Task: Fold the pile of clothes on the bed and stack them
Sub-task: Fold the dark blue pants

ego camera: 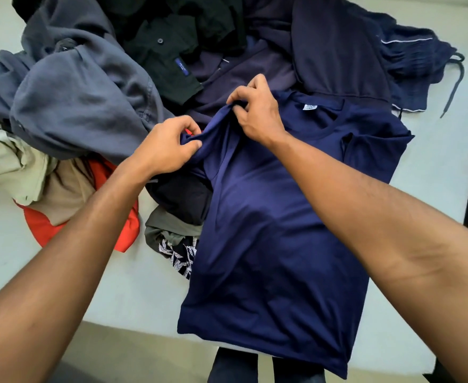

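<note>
Both hands are on the navy T-shirt (277, 244), which lies spread on the near side of the bed (442, 167), neckline away from the person and hem reaching the bed's near edge. The left hand (169, 146) pinches a bunched fold of the sleeve between thumb and fingers, and the right hand (255, 111) grips the same ridge of fabric just above it at the shoulder, fingers curled in. The shirt is a smooth, slightly shiny knit, mostly flat with soft ripples. Inside the round collar sits a small white neck label (309, 107), its print too small to read. The unsorted pile crowds in on the left and behind. A rumpled grey sweatshirt (75, 100) of thick, matte cloth comes right up to the left hand. A black buttoned shirt (166, 51) carries a blue tag (182, 67), its writing also illegible. A dark purple sweatshirt (324, 51) lies behind the collar. Ribbed navy shorts (415, 67) with white piping and a loose drawstring (456, 87) sit at far right. Under the left forearm lie an orange garment (125, 228), a beige one (9, 161) and a tan one (67, 194). An olive piece (166, 228) and a black-and-white leaf print (177, 255) are tucked against the T-shirt's left edge, partly beneath it.
</note>
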Motion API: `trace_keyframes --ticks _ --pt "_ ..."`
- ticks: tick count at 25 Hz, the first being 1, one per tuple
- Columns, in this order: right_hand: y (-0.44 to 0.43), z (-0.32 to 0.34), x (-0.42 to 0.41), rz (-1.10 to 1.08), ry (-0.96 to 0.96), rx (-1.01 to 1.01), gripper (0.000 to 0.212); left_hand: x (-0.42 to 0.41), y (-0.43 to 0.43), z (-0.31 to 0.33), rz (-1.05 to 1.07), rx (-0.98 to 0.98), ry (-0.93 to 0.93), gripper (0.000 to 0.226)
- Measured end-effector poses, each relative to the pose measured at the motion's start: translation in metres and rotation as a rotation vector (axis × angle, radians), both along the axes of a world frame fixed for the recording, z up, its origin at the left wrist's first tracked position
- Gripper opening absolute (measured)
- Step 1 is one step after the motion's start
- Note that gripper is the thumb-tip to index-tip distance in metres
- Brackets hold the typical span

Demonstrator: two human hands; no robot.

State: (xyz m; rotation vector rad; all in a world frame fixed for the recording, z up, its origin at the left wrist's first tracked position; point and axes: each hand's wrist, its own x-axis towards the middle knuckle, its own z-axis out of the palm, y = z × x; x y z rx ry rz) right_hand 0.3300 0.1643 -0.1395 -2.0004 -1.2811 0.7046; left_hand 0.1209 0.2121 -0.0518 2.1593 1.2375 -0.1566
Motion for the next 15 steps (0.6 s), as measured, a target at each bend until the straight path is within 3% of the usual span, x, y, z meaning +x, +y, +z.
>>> trace_keyframes --ticks 2,5,7,10,13,15 --pt "0.002 0.005 -0.001 -0.001 0.006 -0.057 0.019 0.007 -0.004 0.017 0.075 -0.024 -0.057 0.009" --pt "0.001 0.013 0.007 0.024 0.326 -0.152 0.020 0.044 -0.022 0.039 0.135 -0.134 -0.242 0.019" --pt "-0.008 0.014 0.023 0.013 0.471 -0.144 0.023 0.081 -0.049 0.035 0.022 -0.168 -0.201 0.029" --pt "-0.037 0.010 0.059 -0.098 0.537 -0.265 0.037 0.129 -0.108 0.008 -0.096 -0.428 -0.112 0.040" --pt "-0.072 0.006 0.089 -0.118 0.575 -0.367 0.052 0.143 -0.131 -0.020 -0.113 -0.138 0.032 0.044" --pt "-0.098 0.008 0.108 -0.227 0.534 -0.248 0.042 0.134 -0.123 -0.034 -0.095 0.017 0.144 0.040"
